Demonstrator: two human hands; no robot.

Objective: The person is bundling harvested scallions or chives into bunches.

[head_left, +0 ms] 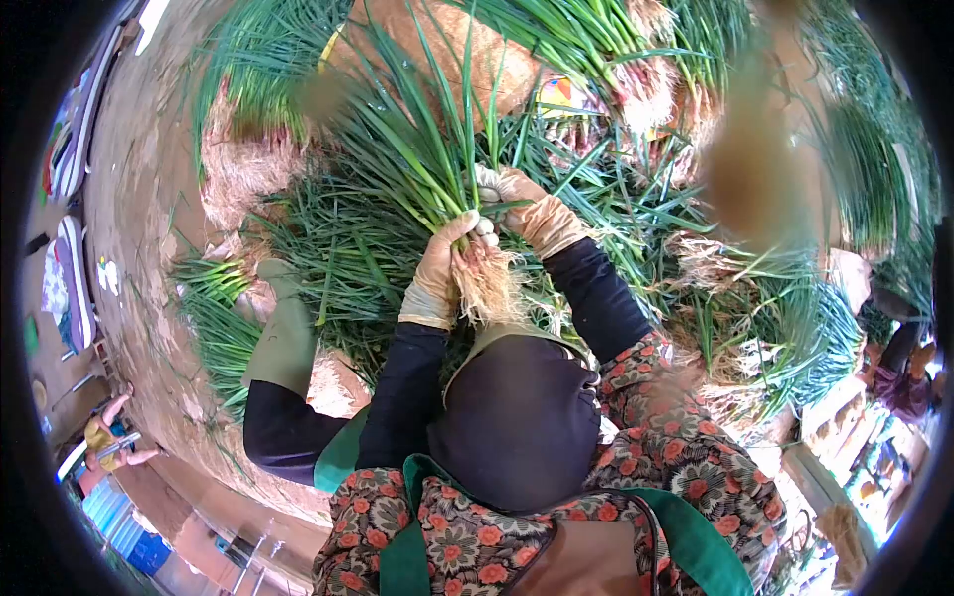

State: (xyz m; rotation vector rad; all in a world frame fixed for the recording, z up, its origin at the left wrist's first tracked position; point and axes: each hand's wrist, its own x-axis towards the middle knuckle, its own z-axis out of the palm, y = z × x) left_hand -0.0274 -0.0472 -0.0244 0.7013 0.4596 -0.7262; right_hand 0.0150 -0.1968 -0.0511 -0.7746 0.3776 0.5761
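Observation:
My gloved left hand is closed around a bunch of green onions just above the roots. The long green leaves fan up and away, and the pale stringy roots hang down toward me. On the right side of the bunch, my gloved right hand has its fingers bent and pinched at the stems, with a green leaf at the fingertips. Whether it grips that leaf or a whole stalk I cannot make out. Beneath both hands spreads a heap of loose green onion leaves.
Bundled green onions with roots stand at the upper left, and more bundles lie at the top. Behind the held bunch is a brown sack. Other people are at the left and right edges. Blurred spots cover part of the upper right.

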